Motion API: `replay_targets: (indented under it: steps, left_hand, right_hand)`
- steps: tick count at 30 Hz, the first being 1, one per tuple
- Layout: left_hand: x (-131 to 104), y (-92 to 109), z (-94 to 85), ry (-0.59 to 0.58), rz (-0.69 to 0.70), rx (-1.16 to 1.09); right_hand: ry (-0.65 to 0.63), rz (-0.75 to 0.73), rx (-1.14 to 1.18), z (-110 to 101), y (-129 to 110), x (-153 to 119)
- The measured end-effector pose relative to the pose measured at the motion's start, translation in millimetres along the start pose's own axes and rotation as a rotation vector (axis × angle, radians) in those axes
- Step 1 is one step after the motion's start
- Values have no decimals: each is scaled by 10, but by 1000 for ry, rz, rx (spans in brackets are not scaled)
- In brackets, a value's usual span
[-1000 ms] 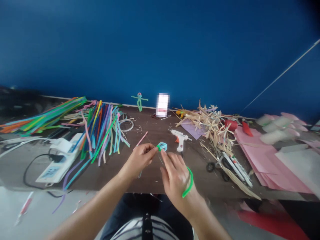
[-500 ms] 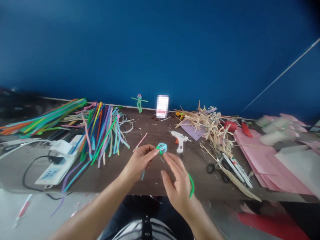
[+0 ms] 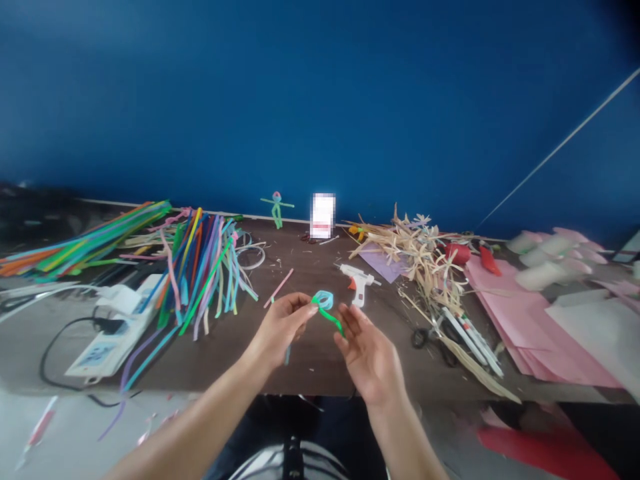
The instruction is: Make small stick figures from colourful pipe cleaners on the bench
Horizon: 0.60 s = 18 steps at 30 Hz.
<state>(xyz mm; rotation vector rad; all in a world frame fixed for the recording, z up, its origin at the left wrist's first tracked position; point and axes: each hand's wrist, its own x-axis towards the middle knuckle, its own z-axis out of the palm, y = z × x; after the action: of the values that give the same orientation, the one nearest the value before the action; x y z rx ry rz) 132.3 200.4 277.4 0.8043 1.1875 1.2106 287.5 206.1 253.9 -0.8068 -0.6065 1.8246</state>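
Observation:
My left hand [image 3: 287,327] pinches a small light-blue pipe cleaner loop [image 3: 325,299] between thumb and fingertips. A green pipe cleaner [image 3: 330,319] is attached at the loop's near side and slants down to the right. My right hand [image 3: 370,353] is beside it, palm turned inward, fingers stretched and thumb apart. The green strip reaches this hand's fingers, where its far end is hidden. A light-blue end [image 3: 287,355] hangs below my left hand. Just beyond my right hand lies a white glue gun [image 3: 359,283].
Loose pipe cleaners [image 3: 200,267] and a power strip [image 3: 113,337] lie on the left. A green pipe cleaner figure [image 3: 277,210] leans by the blue wall. To the right are straw-coloured flowers [image 3: 425,253], scissors [image 3: 423,337], pink sheets [image 3: 520,320] and white rolls [image 3: 545,270].
My right hand has come away from the loop, moved right and turned its palm inward. The green pipe cleaner, earlier curving out behind that hand, now stretches between both hands.

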Motion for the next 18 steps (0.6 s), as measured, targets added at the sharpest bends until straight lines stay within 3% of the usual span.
replay_targets:
  steps: [3,6,12,18]
  left_hand:
    - [-9,-6,15,35,71,81]
    - [-21,-1,19,51,139,182]
    - [-28,95,38,34,179,263]
    - [-48,250,53,-36,183,243]
  right_hand:
    - [67,74,51,-25,-45,51]
    - [14,66,-15,20,-93,37]
    - [-127,-110,-553,180,-234,-1]
    - [-260,-135,-930,255,-355,65]
